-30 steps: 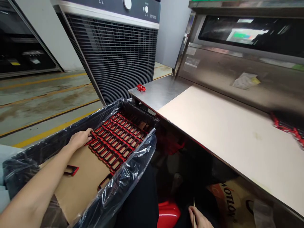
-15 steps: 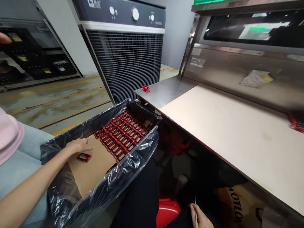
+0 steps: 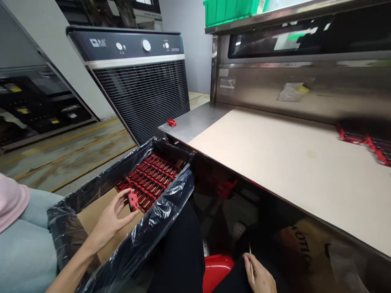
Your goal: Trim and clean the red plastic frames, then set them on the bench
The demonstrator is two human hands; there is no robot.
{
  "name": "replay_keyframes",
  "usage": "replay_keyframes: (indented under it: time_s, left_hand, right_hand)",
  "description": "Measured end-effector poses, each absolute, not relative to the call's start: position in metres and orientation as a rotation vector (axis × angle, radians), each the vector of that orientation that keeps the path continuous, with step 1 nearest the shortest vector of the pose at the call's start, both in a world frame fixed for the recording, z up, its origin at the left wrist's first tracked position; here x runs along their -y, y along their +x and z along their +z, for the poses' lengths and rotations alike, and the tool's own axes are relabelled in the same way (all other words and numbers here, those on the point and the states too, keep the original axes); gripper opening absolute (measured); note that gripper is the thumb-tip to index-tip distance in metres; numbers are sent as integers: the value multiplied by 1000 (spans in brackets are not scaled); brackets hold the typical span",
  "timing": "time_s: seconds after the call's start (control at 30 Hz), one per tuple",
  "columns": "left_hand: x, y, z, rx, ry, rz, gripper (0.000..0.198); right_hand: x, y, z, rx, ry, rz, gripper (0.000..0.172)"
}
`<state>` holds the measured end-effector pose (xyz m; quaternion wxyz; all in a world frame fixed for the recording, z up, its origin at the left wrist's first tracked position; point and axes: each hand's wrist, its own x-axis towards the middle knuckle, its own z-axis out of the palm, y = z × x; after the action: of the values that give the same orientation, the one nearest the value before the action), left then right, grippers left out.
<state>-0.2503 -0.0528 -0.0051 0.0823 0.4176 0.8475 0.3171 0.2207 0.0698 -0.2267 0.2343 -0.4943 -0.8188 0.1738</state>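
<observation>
My left hand (image 3: 111, 217) is closed on a small red and black plastic part (image 3: 132, 200), pinched between thumb and fingers. It hovers over a crate lined with clear plastic film (image 3: 165, 203). Inside the crate, rows of red and black frame-shaped parts (image 3: 152, 175) lie on brown cardboard (image 3: 87, 211). Low in the view, my right hand (image 3: 259, 272) is closed around a thin pale stick (image 3: 251, 260), near my lap.
A worktable with a pale mat (image 3: 259, 158) stands on the right. On it lie a red part (image 3: 171, 122) at the left corner and several red and black parts (image 3: 378, 144) at far right. A louvred machine (image 3: 140, 89) stands behind the crate. A person's leg (image 3: 27, 236) is at left.
My left hand has lifted the loose red and black part off the cardboard and moved right toward the rows. The view has shifted right. My right hand still holds the stick.
</observation>
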Motion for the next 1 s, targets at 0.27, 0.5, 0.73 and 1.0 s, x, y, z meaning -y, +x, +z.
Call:
replay_keyframes:
  time_s: [0.27, 0.5, 0.73, 1.0]
  left_hand:
    - [47, -186, 36, -2113, 1377, 1227, 61]
    - [43, -167, 47, -2004, 1415, 1329, 58]
    - [32, -141, 58, -2043, 1434, 1319, 56]
    - [11, -184, 64, -1881, 2032, 990, 70]
  right_hand:
    - [-68, 212, -211, 2189, -1328, 395, 69]
    - [-68, 211, -212, 2155, -1383, 440, 71]
    - [-66, 207, -202, 2149, -1384, 441, 68]
    - [-68, 210, -207, 2208, -1346, 390, 66]
